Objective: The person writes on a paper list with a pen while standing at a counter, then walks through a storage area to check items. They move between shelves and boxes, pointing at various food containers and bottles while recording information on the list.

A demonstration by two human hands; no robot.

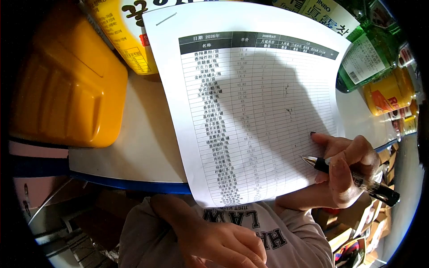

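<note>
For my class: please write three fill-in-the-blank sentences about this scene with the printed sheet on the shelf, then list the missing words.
1. The right hand grips a ____ over the printed sheet.
2. The bottle by the sheet's top right corner is coloured ____.
3. The orange jug stands on the white shelf to the ____ of the sheet.
Missing words: pen; green; left.

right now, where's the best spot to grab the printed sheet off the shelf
Pinch the printed sheet at its lower-left corner, coming from the front below: that edge overhangs the shelf, and the right hand with the pen covers the other corner.
</note>
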